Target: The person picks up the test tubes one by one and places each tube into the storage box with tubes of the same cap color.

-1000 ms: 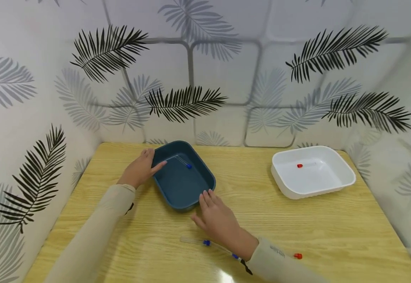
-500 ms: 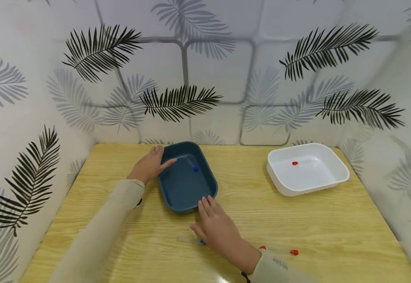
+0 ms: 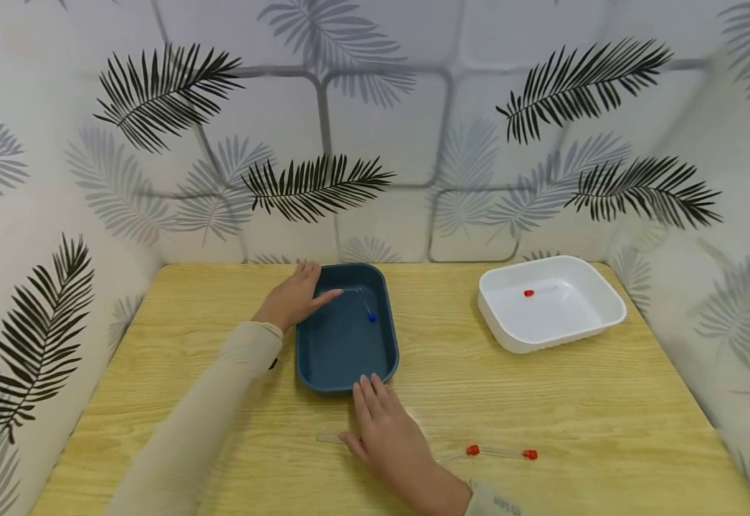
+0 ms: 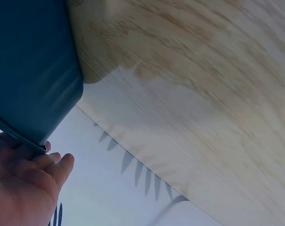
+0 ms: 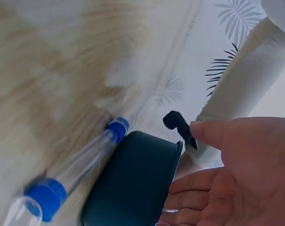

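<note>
A dark blue plastic tray (image 3: 343,351) stands at the left of the table, one blue-capped test tube (image 3: 367,307) inside it. My left hand (image 3: 291,295) grips its back left corner, thumb over the inside. In the left wrist view, the curled fingers (image 4: 43,174) show outside the rim. My right hand (image 3: 391,437) touches the front rim with straight fingertips. Below that hand, the right wrist view shows blue-capped tubes (image 5: 88,153) lying end to end on the table; the hand mostly hides them in the head view.
A white plastic tray (image 3: 568,315) at the right holds a red-capped tube (image 3: 528,293). Red-capped tubes (image 3: 500,451) lie on the wooden table (image 3: 575,401) near the front. Patterned walls (image 3: 381,215) border the table at the back and sides.
The blue tray has turned from slanted to nearly straight, with both hands moving along on its rim. The view has shifted slightly, and more of the red-capped tubes shows beside the right wrist.
</note>
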Motion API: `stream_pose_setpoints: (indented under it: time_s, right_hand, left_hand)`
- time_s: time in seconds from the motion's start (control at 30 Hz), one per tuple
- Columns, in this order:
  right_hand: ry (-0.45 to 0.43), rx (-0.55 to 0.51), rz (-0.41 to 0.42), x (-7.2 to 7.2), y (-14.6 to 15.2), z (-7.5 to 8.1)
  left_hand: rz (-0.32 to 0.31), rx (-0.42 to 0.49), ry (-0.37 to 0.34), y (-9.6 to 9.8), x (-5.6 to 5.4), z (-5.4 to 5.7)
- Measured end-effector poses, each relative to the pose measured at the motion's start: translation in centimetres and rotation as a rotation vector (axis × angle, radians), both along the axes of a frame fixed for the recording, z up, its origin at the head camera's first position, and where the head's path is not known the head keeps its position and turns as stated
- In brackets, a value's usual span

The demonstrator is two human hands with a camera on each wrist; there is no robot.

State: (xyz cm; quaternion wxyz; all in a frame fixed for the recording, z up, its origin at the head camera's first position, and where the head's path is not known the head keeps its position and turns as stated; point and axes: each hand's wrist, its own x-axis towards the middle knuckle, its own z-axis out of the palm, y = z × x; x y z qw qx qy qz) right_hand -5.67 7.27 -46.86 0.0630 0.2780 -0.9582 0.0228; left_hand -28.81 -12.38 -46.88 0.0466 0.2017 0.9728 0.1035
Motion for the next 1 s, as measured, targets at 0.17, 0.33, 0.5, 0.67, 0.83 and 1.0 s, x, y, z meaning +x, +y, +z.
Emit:
stream_pose_setpoints:
  time_s: [0.17,0.33,0.5,0.67,0.83,1.0]
  right_hand:
    - [0.019,-0.013,0.007,0.5,-0.3,0.0]
    - [0.034,-0.043,0.018,0.9,0.0,0.1]
    - [0.029,-0.063,0.017,1.2,0.5,-0.1]
    - [0.005,-0.080,0.005,1.4,0.7,-0.1]
    - [0.009,-0.093,0.007,1.6,0.8,0.0]
    - [0.013,-0.099,0.014,1.9,0.7,0.1]
  left_hand:
    - [-0.013,0.005,0.027,0.2,0.2,-0.2]
    - [-0.010,0.027,0.040,0.6,0.6,-0.1]
    - [-0.014,0.042,0.046,0.9,1.0,-0.2]
    - [-0.011,0.060,0.045,1.1,1.2,-0.3]
    - [-0.008,0.067,0.043,1.2,1.4,-0.5]
    - [-0.008,0.060,0.054,1.1,1.7,-0.8]
